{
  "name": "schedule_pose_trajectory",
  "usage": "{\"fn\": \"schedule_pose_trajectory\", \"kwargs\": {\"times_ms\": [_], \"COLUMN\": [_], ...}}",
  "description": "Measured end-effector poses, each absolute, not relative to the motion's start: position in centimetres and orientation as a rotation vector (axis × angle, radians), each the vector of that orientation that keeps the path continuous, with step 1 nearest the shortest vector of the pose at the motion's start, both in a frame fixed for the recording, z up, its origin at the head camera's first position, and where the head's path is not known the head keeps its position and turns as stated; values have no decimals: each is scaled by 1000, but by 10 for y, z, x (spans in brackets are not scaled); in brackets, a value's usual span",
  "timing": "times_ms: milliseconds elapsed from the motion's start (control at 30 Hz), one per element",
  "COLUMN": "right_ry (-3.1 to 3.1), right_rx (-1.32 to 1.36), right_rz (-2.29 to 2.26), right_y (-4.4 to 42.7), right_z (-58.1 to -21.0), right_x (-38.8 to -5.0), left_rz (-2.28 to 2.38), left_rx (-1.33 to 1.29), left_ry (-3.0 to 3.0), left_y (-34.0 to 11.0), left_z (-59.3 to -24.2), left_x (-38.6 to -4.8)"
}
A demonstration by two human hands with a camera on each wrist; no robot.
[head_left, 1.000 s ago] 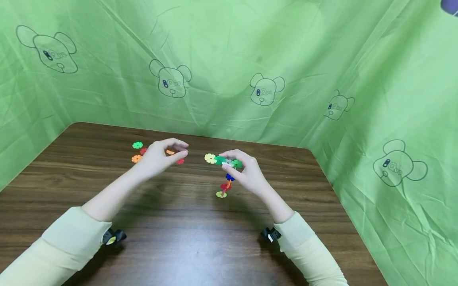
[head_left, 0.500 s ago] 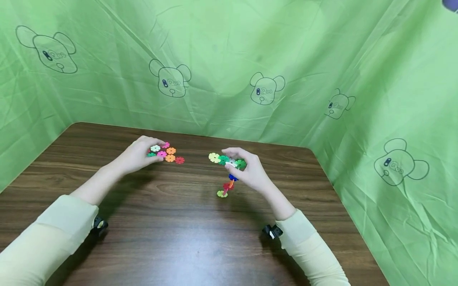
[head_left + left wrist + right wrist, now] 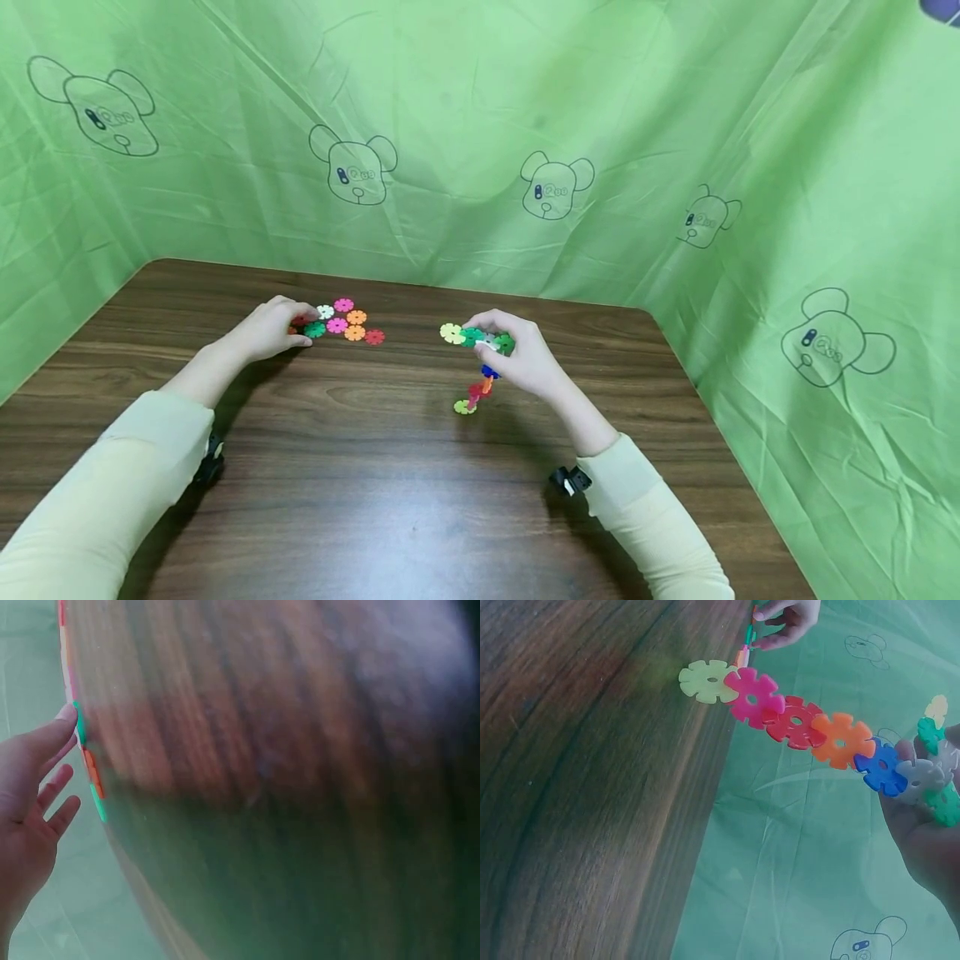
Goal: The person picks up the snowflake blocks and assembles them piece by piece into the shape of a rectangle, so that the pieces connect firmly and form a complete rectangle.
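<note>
R hand (image 3: 517,354) clamped on interlocked flower-disc chain (image 3: 825,746). L hand (image 3: 264,331): thumb & fingers apart, at grn disc (image 3: 318,332) on tbl (image 3: 405,467); contact unclear.

right hand (image 3: 926,851) — holds disc chain (image 3: 791,735) | 1 blue disc (image 3: 875,772) joins 1 orange disc (image 3: 832,752)

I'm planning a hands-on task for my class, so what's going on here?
Someone's right hand holds a chain of joined flower-shaped discs in several colours. Their left hand is at a group of other discs lying on the wooden table, right by a green disc; whether it grips one is unclear. These discs are not part of the chain.
</note>
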State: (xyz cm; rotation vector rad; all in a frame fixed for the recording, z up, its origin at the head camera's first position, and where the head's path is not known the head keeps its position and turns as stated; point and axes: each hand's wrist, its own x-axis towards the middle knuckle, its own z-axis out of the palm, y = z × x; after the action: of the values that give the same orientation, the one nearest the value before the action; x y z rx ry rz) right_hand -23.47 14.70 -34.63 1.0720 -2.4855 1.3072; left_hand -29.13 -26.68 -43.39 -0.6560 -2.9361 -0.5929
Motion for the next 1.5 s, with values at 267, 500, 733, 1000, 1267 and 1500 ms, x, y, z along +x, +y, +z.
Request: {"fn": "schedule_pose_trajectory", "kwargs": {"times_ms": [267,500,733,1000,1267,1500], "right_ry": [-2513,-2497,-2472,-2424,-2399,-2433], "right_rx": [1033,1028,1062,1085,1083,1049], "right_rz": [1329,1357,1328,1328,1369,1375], "right_y": [145,143,141,142,140,140], "right_z": [-342,-347,-348,-349,-348,-348], "right_x": [-232,-235,-237,-238,-237,-237], "left_rz": [-572,-568,-547,-702,-787,-867], "left_rx": [-690,-681,-609,-619,-568,-456], "left_ry": [-2920,-2952,-3024,-2993,-2951,-2903], "left_y": [-266,-262,-262,-264,-261,-251], "left_z": [-439,-439,-437,-436,-420,-400], "left_x": [-295,-295,-294,-296,-291,-280]}}
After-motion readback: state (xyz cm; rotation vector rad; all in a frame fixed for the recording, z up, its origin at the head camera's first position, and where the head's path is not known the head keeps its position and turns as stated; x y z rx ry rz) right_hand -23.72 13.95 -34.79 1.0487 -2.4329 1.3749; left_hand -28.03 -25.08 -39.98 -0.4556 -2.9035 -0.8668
